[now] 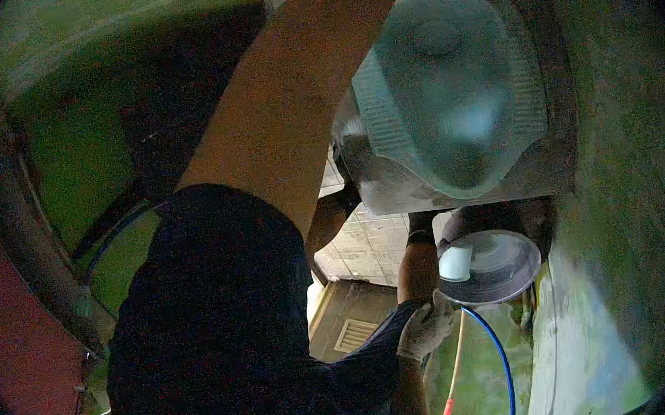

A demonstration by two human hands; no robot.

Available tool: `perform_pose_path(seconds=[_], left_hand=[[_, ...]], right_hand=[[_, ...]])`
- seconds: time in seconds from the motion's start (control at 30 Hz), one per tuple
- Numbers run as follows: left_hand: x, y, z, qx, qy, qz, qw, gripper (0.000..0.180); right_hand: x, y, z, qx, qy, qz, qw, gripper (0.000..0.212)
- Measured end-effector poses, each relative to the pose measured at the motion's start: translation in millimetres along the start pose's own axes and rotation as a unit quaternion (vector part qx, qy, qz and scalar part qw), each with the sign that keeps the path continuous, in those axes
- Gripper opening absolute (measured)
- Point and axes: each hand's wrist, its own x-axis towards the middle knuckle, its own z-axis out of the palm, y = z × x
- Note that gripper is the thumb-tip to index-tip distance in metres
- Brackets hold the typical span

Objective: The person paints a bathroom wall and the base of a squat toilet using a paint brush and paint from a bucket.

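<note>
My right hand [428,330], in a pale glove, comes up from the lower edge with its fingers curled. What it holds, if anything, I cannot make out. Just beside it are the upper ends of a blue hose [499,344] and a thin tan hose [457,360] with a red piece low down. Beyond the hand a white cup-like piece [456,262] stands on a round grey disc [502,276]. Above hangs a pale teal squat toilet pan [459,105] with ribbed footrests. My left hand is not in view.
A person in a dark shirt [214,317] fills the left; a large bare arm [273,108] reaches to the pan's top. A darker hand [348,198] and a wristbanded arm [416,271] touch the pan's lower edge. Green curved walls [633,135] and a tiled surface [369,244] surround this.
</note>
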Motion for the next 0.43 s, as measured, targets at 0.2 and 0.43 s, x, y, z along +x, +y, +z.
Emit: perform_pose_path(seconds=[0.2, 0.43], left_hand=[[-53, -18, 22, -0.109, -0.046, -0.056, 0.991, 0.031], [-72, -122, 174, -0.234, 0.127, -0.243, 0.933, 0.069]], right_hand=[[4, -7, -9, -0.002, 0.050, -0.040, 0.998, 0.030], [1, -9, -3, -0.045, 0.017, -0.027, 0.998, 0.033]])
